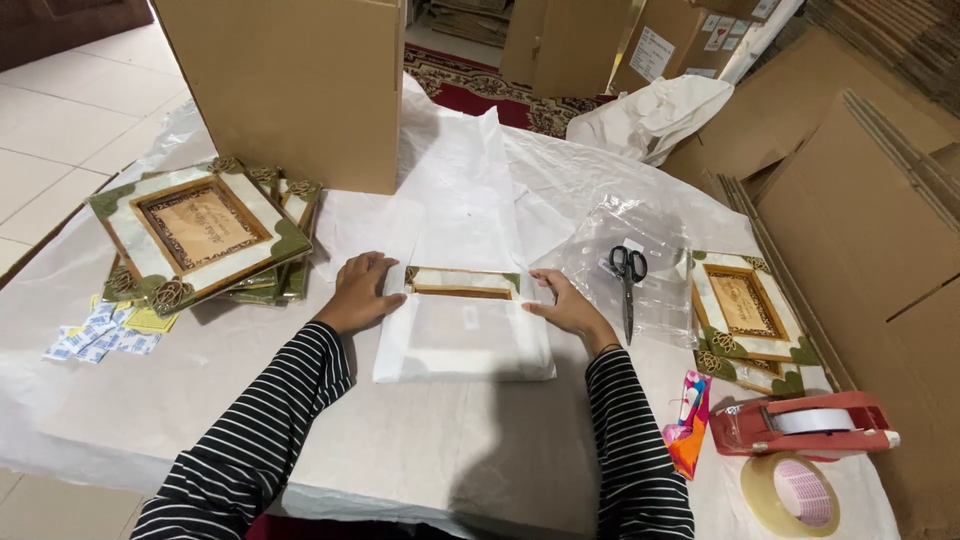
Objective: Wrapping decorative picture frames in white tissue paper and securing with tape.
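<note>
A decorated picture frame (pixel 462 283) lies in the middle of the table, mostly covered by white wrapping paper (pixel 465 335); only its top strip shows. My left hand (pixel 362 290) rests flat on the paper at the frame's left edge. My right hand (pixel 565 303) presses the paper at its right edge. Both arms wear black and white striped sleeves.
A stack of similar frames (pixel 200 232) sits at the left, with small packets (pixel 95 335) beside it. A tall cardboard box (pixel 295 85) stands behind. Right: scissors (pixel 628 275) on clear plastic, another frame (pixel 748 312), a red tape dispenser (pixel 805 422), a tape roll (pixel 790 494), flat cardboard (pixel 860 210).
</note>
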